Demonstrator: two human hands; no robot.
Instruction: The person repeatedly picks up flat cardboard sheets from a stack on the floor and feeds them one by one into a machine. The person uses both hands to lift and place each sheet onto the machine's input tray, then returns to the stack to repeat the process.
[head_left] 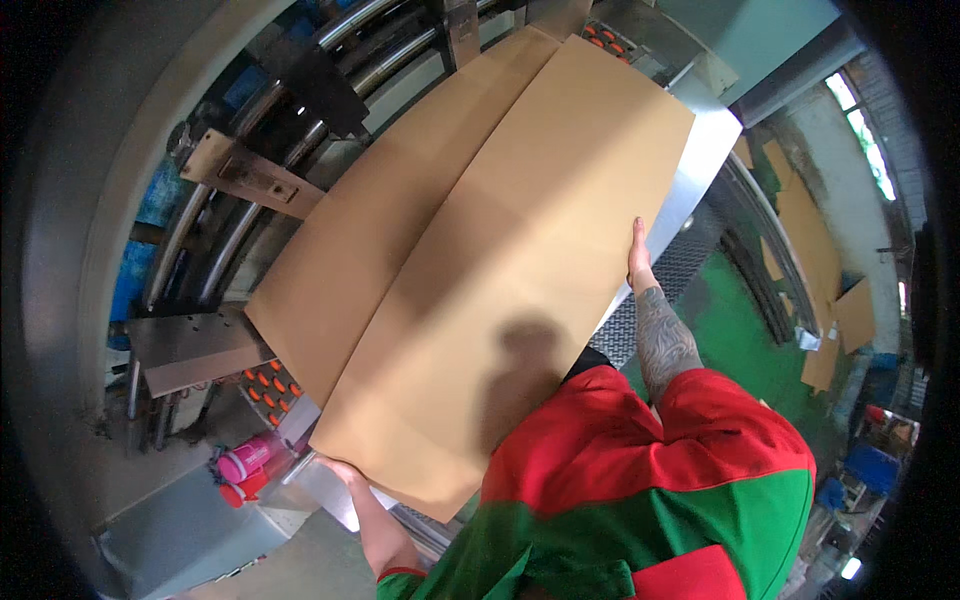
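A wide brown cardboard sheet [500, 250] lies in front of me, tilted across the view, with a shadow on its near part. Beyond its far long edge a second brown cardboard panel [400, 180] reaches into the machine; whether the two are joined I cannot tell. My left hand [343, 470] grips the sheet at its left near corner, its fingers mostly hidden underneath. At the right edge my right hand [638, 255] holds the sheet from the side, with some fingers out of sight below.
Metal rollers [385, 55] and a steel bracket [250, 175] of the machine stand at the far left. Orange rollers [270, 390] show beside the panel. A pink cup-like container [245, 460] sits at lower left. Cardboard pieces [805, 220] lie at right near the green floor [725, 310].
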